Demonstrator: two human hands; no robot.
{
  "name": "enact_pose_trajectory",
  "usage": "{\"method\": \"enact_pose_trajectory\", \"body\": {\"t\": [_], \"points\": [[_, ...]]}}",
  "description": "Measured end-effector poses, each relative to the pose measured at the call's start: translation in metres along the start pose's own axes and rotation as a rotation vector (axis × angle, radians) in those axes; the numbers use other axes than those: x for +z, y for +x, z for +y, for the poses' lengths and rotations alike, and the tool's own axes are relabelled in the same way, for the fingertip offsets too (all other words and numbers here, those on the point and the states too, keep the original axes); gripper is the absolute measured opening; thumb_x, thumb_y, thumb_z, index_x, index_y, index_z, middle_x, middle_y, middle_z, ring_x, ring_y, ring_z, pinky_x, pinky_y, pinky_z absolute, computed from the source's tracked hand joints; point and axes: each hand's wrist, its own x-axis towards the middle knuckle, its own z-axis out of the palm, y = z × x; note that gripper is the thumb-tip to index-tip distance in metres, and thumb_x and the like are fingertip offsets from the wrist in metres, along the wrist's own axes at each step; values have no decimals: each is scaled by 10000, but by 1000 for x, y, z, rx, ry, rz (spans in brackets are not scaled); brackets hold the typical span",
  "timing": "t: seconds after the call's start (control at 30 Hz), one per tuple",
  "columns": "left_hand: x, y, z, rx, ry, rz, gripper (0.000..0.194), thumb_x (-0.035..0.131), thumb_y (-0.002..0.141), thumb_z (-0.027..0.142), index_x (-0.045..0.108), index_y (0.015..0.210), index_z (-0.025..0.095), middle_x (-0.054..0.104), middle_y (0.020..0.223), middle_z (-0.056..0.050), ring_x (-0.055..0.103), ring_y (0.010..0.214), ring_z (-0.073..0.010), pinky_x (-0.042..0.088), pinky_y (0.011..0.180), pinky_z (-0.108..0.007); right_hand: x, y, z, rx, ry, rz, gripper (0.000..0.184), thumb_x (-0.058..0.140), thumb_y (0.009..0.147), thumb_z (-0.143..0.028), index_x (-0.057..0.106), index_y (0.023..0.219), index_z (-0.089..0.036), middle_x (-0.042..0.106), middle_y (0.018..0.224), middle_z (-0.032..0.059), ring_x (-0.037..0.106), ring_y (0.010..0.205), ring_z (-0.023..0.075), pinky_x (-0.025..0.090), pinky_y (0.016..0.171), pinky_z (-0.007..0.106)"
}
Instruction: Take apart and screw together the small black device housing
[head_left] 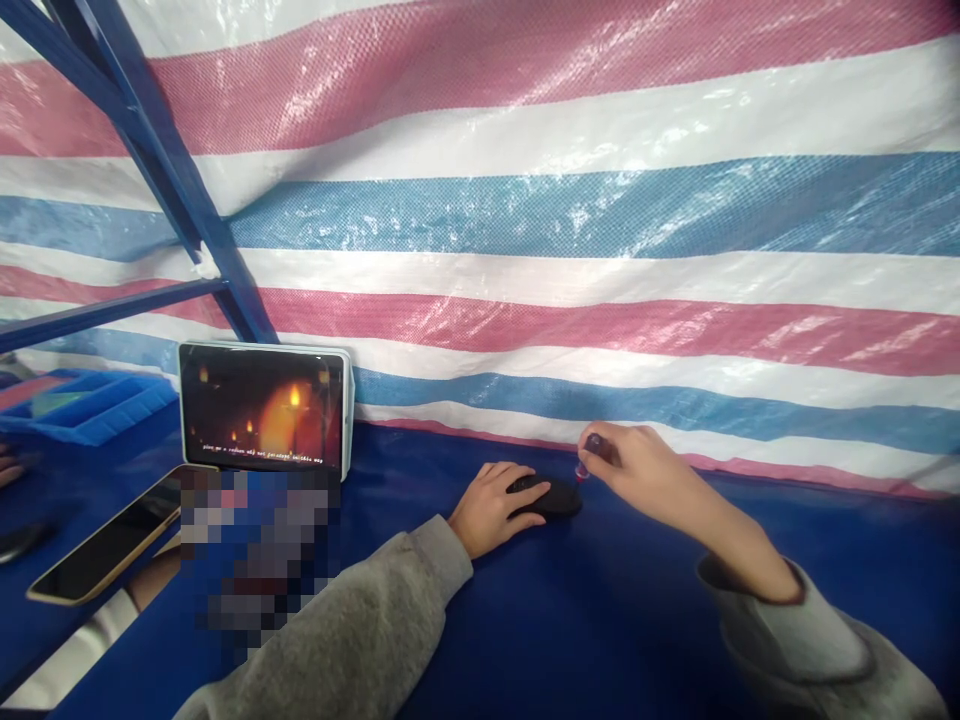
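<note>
On a blue table, the left hand [491,505] clamps a black mouse [551,495] down while the right hand [637,465], just beside it, pinches a small red-tipped tool [589,455] against its far end, where a slip could mark the shell.

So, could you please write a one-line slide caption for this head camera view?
Left hand holds a black computer mouse on blue cloth; right hand touches it with a small red-tipped tool.
</note>
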Motion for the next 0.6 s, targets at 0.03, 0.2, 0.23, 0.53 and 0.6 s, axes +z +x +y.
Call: {"method": "enact_pose_trajectory", "body": {"t": [0.03,0.2,0.23,0.53,0.6], "points": [[0,0,0,4,3,1,419,520,924,495,573,1278,277,579,1264,-79,530,1147,-237,436,937,-395,1,0,0,11,-20,2,179,454,827,-242,613,749,-218,673,695,12,602,661,172,360,609,262],[1,0,-1,26,18,18,407,523,927,483,579,1270,272,582,1268,-77,539,1162,-233,446,946,-392,9,2,-2,132,-234,48,211,426,883,-284,595,780,-210,665,688,41,616,685,205,297,566,271],[2,0,-1,28,21,20,407,525,926,484,580,1270,272,583,1268,-76,541,1166,-232,449,948,-393,11,3,-2,150,-273,58,260,403,911,-326,596,785,-207,666,692,53,620,693,218,285,560,276],[4,0,-2,54,51,49,426,488,941,482,577,1271,227,593,1299,-76,546,1224,-216,442,1051,-395,18,1,-2,-40,-179,52,273,356,910,-137,627,895,-172,659,852,57,616,717,166,373,666,270],[4,0,-2,75,57,61,437,478,946,479,572,1275,208,593,1303,-81,542,1236,-211,438,1068,-391,17,0,-4,-74,-176,48,304,386,844,-61,647,949,-175,649,958,56,619,753,157,376,684,263]]}}
